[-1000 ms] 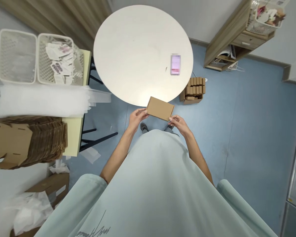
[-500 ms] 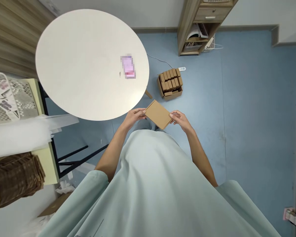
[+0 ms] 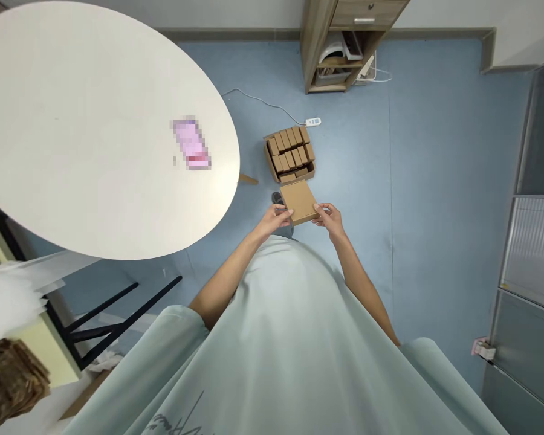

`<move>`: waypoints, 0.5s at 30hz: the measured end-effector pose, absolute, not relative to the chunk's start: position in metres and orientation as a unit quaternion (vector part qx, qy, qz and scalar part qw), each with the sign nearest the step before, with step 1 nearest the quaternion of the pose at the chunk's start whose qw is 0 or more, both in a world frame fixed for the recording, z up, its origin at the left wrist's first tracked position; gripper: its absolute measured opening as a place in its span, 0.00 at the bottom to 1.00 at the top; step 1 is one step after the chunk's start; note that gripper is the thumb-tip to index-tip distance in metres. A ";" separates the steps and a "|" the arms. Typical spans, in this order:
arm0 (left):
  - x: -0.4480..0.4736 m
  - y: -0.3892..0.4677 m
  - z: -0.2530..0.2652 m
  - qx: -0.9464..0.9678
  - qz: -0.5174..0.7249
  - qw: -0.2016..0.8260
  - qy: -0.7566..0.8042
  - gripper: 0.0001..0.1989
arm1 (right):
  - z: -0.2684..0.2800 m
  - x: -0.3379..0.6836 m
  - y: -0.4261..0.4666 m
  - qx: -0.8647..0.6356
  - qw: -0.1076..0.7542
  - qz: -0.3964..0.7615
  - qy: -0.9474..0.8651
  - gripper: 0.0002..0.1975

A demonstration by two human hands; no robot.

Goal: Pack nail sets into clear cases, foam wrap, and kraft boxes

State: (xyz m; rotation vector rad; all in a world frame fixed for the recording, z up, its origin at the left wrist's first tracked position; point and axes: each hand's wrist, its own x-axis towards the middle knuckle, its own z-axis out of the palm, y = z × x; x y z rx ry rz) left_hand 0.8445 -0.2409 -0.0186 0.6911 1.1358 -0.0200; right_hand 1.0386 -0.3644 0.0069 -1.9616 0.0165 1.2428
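Note:
A flat brown cardboard box [image 3: 298, 201] is held in front of my body, its lid side facing up. My left hand [image 3: 274, 219] grips its near left corner, thumb on top. At the near right edge, my right hand [image 3: 330, 219] pinches it between thumb and fingers. Just beyond, on the floor, stands an open carton [image 3: 271, 164] packed with several small brown boxes [image 3: 290, 158] set on edge in rows.
A white oval table [image 3: 118, 199] fills the upper left, with a pixelated pink item [image 3: 191, 144] on it. A power strip [image 3: 313, 122] with a cable lies past the carton. A wooden cabinet [image 3: 317, 45] stands behind. Black table legs [image 3: 113, 329] are at lower left.
My view has shifted, so the table now sits further left. The box in my hands has turned and come closer to the carton; both hands keep hold of it.

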 end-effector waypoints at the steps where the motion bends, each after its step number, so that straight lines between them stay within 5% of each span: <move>1: 0.857 -0.238 -0.023 0.306 -0.010 0.794 0.526 0.15 | 0.007 1.049 -0.360 -0.783 0.391 0.484 0.009 0.30; 15: 0.974 -0.186 -0.090 0.298 -0.013 0.750 0.590 0.08 | -0.049 1.162 -0.272 -0.821 0.245 0.516 0.015 0.09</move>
